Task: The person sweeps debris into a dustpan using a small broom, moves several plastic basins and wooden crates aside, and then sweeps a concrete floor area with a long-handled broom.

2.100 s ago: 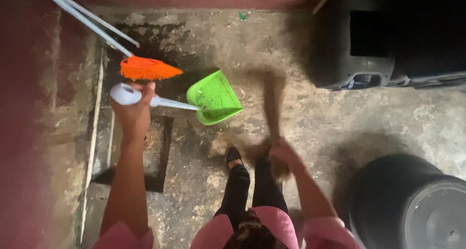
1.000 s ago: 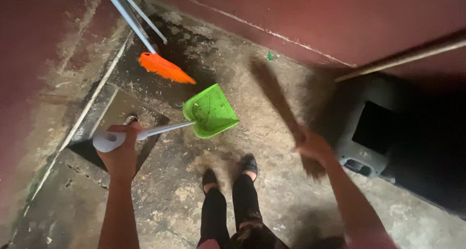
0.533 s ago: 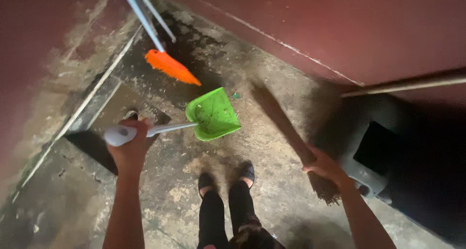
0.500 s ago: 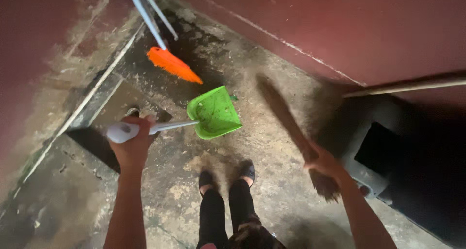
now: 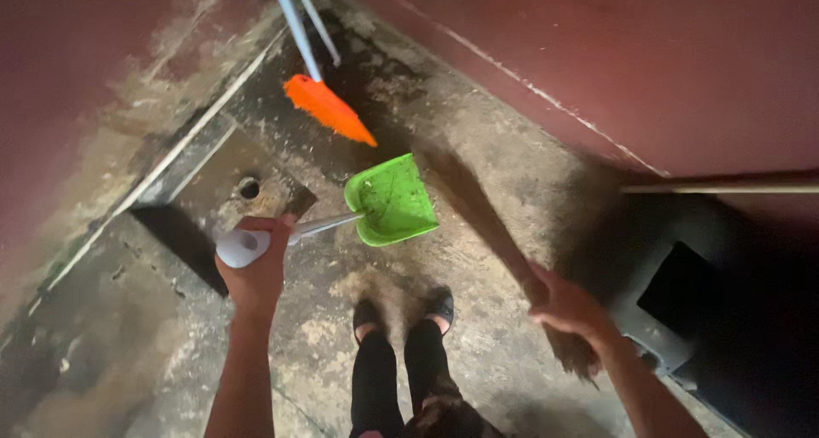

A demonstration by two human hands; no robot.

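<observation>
Dustpan (image 5: 391, 201) – green, at 12 o'clock from the feet, its handle gripped by the left hand (image 5: 256, 267) – could tip if the broom (image 5: 503, 242), clasped in the right hand (image 5: 570, 308), strikes it

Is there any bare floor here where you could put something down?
Bare concrete lies between the green dustpan and the red wall, and lower left, beside the left hand. It is crowded in the corner by the orange broom and floor drain, and around the right hand near the dark bin.

An orange broom head (image 5: 328, 108) leans near a floor drain (image 5: 248, 187).
</observation>
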